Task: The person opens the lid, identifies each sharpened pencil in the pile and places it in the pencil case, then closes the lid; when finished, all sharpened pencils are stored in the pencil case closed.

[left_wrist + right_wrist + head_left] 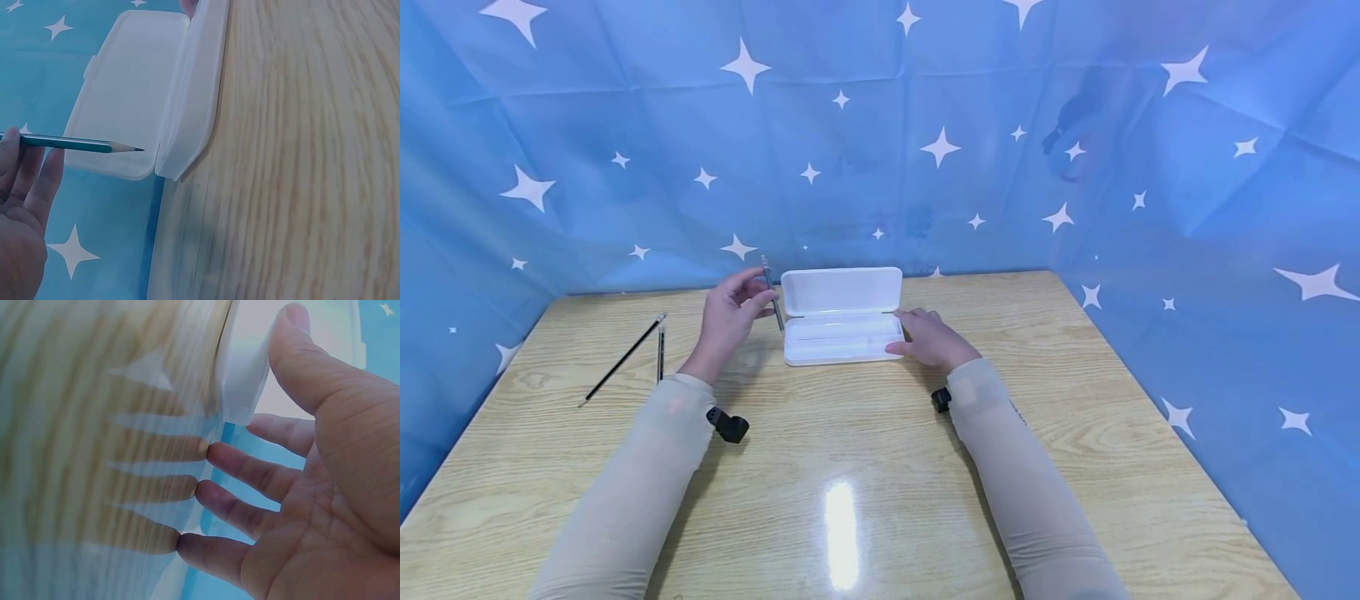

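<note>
My left hand [728,310] pinches a green pencil [78,144] between thumb and fingers, beside the left end of a white pencil case [842,360]. In the left wrist view the sharpened tip points toward the case, and the pencil crosses in front of its raised lid [134,81]. The case lies with its lid tipped back, and its tray shows no pencils. At its right end rests my right hand [934,337], thumb over the rim and index finger by the corner. The other fingertips [215,452] touch the tabletop, fairly straight and spread.
Two dark pencils lie on the wooden table [880,442] to the left: a longer slanted pencil [622,360] and another pencil [661,354] partly hidden by the left forearm. A blue star-patterned curtain [865,167] hangs behind the table and along its sides.
</note>
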{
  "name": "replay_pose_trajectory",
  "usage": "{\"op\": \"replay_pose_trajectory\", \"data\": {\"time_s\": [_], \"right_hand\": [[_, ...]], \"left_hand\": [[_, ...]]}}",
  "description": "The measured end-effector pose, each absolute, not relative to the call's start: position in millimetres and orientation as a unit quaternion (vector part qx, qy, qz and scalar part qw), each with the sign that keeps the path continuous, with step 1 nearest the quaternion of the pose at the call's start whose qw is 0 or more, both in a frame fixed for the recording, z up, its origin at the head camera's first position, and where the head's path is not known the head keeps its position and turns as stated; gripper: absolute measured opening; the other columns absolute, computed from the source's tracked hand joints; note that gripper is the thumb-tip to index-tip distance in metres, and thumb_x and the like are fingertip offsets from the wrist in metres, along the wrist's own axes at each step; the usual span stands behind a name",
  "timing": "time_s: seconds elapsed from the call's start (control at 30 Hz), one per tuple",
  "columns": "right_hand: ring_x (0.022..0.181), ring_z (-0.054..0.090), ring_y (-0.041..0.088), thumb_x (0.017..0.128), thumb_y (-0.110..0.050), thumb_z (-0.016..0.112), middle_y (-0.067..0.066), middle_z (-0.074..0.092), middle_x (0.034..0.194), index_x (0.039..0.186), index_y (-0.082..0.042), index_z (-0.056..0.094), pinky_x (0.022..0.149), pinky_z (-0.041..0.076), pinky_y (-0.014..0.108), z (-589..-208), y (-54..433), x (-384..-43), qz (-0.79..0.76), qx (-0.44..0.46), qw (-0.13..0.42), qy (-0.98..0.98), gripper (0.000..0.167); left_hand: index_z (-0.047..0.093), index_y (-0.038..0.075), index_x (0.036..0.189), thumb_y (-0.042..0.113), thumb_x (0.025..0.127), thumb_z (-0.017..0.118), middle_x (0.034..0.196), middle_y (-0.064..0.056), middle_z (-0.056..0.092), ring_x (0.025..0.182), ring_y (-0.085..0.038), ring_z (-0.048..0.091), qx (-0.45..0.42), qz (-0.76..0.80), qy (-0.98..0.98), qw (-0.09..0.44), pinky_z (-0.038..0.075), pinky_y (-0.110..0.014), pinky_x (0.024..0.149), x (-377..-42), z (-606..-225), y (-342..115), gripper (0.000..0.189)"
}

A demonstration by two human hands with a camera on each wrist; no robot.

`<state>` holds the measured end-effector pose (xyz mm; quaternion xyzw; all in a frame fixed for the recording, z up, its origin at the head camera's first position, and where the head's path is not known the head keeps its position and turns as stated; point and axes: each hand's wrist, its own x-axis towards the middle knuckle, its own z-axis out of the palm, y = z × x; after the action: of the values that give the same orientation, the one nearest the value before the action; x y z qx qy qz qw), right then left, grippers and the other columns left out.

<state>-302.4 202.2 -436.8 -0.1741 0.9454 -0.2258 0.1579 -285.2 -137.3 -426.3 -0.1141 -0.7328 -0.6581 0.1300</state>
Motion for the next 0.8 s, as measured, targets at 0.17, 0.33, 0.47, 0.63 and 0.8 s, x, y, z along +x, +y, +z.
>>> {"op": "replay_pose_trajectory", "data": {"time_s": [0.17, 0.33, 0.47, 0.63, 0.8], "right_hand": [[0.151, 0.019, 0.039, 0.102, -0.044, 0.060, 0.017, 0.026, 0.163, 0.162, -0.014, 0.025, 0.118, 0.028, 0.056, -435, 202, -301, -0.225, -0.174, 0.157, 0.946, 0.076], [0.151, 0.018, 0.039, 0.102, -0.044, 0.061, 0.017, 0.026, 0.164, 0.163, -0.014, 0.024, 0.118, 0.028, 0.057, -435, 202, -301, -0.230, -0.172, 0.157, 0.945, 0.077], [0.150, 0.021, 0.038, 0.102, -0.044, 0.060, 0.017, 0.027, 0.163, 0.162, -0.014, 0.025, 0.118, 0.030, 0.056, -437, 202, -302, -0.224, -0.173, 0.155, 0.946, 0.076], [0.149, 0.023, 0.036, 0.101, -0.046, 0.059, 0.016, 0.029, 0.162, 0.162, -0.014, 0.025, 0.118, 0.030, 0.053, -442, 202, -307, -0.210, -0.177, 0.151, 0.950, 0.077], [0.150, 0.023, 0.036, 0.101, -0.047, 0.059, 0.016, 0.028, 0.163, 0.162, -0.014, 0.026, 0.118, 0.030, 0.053, -443, 203, -308, -0.214, -0.176, 0.152, 0.949, 0.076]], "left_hand": [[0.057, -0.003, 0.139, 0.004, 0.097, 0.067, 0.102, -0.003, 0.061, 0.092, -0.010, 0.065, -0.118, -0.656, -0.733, 0.136, 0.060, -0.028, 0.079, -288, -429, -135, 0.043], [0.057, -0.004, 0.137, 0.001, 0.097, 0.067, 0.100, -0.003, 0.062, 0.091, -0.008, 0.064, -0.120, -0.655, -0.733, 0.143, 0.060, -0.027, 0.078, -290, -430, -133, 0.042], [0.058, -0.003, 0.137, 0.002, 0.096, 0.068, 0.102, -0.008, 0.062, 0.091, -0.010, 0.064, -0.119, -0.653, -0.735, 0.137, 0.060, -0.028, 0.079, -292, -432, -130, 0.043], [0.060, -0.002, 0.136, 0.003, 0.095, 0.069, 0.104, -0.018, 0.062, 0.092, -0.013, 0.065, -0.115, -0.647, -0.743, 0.123, 0.060, -0.029, 0.079, -293, -434, -127, 0.043], [0.061, -0.001, 0.135, 0.003, 0.095, 0.069, 0.106, -0.021, 0.062, 0.092, -0.014, 0.066, -0.117, -0.635, -0.754, 0.119, 0.061, -0.030, 0.079, -293, -436, -124, 0.041]]}}
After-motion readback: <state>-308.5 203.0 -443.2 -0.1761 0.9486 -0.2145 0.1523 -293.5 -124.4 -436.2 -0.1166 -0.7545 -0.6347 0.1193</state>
